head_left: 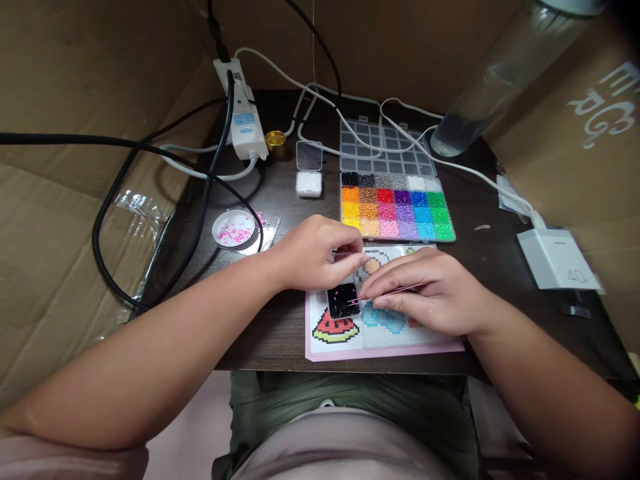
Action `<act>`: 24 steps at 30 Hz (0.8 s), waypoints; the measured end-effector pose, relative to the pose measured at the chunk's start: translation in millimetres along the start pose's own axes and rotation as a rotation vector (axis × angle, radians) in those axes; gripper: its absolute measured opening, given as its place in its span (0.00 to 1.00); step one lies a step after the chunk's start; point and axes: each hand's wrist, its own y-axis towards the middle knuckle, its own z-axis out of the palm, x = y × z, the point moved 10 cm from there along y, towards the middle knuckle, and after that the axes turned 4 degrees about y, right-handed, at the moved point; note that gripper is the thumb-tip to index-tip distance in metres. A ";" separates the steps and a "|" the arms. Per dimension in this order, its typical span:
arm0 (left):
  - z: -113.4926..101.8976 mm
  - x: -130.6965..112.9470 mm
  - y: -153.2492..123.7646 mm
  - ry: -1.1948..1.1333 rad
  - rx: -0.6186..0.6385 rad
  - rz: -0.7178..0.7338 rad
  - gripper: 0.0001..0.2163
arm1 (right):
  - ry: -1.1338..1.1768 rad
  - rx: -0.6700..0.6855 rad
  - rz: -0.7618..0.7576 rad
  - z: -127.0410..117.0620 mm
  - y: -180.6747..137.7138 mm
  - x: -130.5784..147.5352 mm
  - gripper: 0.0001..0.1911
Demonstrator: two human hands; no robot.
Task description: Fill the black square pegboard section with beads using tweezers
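My right hand point(430, 290) is closed on thin tweezers point(400, 291), their tips inside a small clear box of black beads point(343, 308). A few pink beads lie among the black ones. At the far side of that box my left hand point(320, 257) is closed, thumb and forefinger bent together, seemingly on its raised edge or lid; the contact is partly hidden. Below both hands lies a clear pegboard point(385, 337) over a pattern sheet with a watermelon picture point(336, 328). Blue and other coloured figures show through the pegboard, partly covered by my right hand.
Behind the sheet stands an open sorting case point(397, 208) of coloured beads. A small white-bead box point(309, 184), a dish of pink beads point(233, 229) and a gold cup point(275, 141) are around it. Cables run from a power strip point(243, 113); a white charger point(557, 260) sits right.
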 end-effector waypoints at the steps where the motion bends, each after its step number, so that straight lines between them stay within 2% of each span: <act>1: 0.0 0.0 0.1 -0.001 0.000 0.001 0.08 | -0.003 0.001 0.004 0.1 0.0 -0.6 0.07; 24: 1.2 1.5 0.4 -0.013 0.015 -0.018 0.08 | 0.005 0.002 0.040 -1.1 0.3 -4.2 0.07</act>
